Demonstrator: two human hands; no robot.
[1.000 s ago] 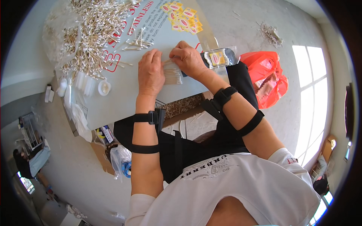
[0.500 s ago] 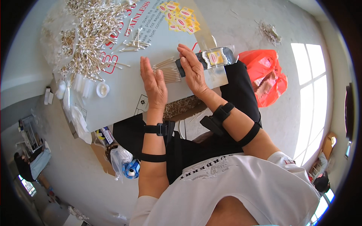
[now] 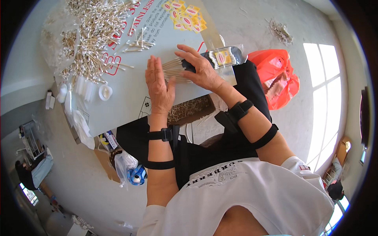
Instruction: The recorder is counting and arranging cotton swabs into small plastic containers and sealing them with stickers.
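Note:
Between my hands on the table lies a row of cotton swabs (image 3: 176, 72), side by side. My left hand (image 3: 159, 87) stands at their left ends, fingers straight and palm turned toward them. Above their right part is my right hand (image 3: 202, 70), with its fingers stretched out and the thumb low over the swabs. Whether the right fingers touch them I cannot tell. Just right of that hand, a flat pack of swabs with a yellow label (image 3: 223, 57) rests on a dark strip (image 3: 237, 53). Neither hand grips anything.
A big heap of loose swabs (image 3: 98, 43) spills from a clear bag (image 3: 59, 43) at the far left. Yellow labels (image 3: 188, 17) lie at the back. A round white container (image 3: 105, 92) stands left. Below the table edge is a cardboard box (image 3: 197, 112); right, a red bag (image 3: 275, 74).
My right hand has moved left and its fingers have spread over the swabs. The left hand has shifted slightly left and its fingers are closer together.

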